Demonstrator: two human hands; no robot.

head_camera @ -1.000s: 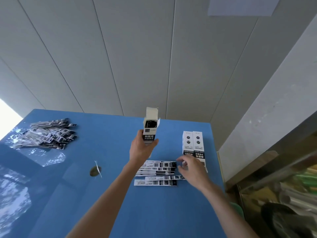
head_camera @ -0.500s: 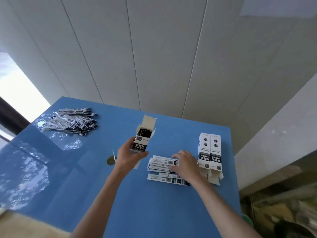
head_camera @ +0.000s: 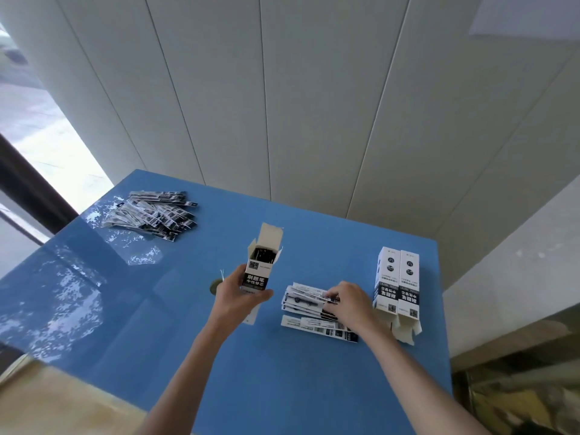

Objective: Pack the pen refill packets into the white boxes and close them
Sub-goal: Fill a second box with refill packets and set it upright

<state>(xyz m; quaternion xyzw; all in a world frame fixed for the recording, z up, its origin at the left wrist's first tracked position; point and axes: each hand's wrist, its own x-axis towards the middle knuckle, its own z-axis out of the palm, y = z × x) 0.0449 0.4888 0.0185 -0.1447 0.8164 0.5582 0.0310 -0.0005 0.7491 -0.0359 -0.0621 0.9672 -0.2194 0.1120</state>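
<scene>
Near the middle of the blue desk (head_camera: 282,387), the left hand (head_camera: 233,298) gripped an open white box (head_camera: 262,268) upright by its lower half, dark refills showing inside. The right hand (head_camera: 348,301) pinched a packet from the small stack of refill packets (head_camera: 306,304) beside it. These looked light, thin and slippery, best taken by one end.

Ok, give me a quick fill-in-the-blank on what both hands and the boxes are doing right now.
The left hand holds a white box whose top flap is ____.
The right hand picks at the packets in the ____ pile.
Beside the right hand lie ____ more boxes.

Missing words: open; near; two
</scene>
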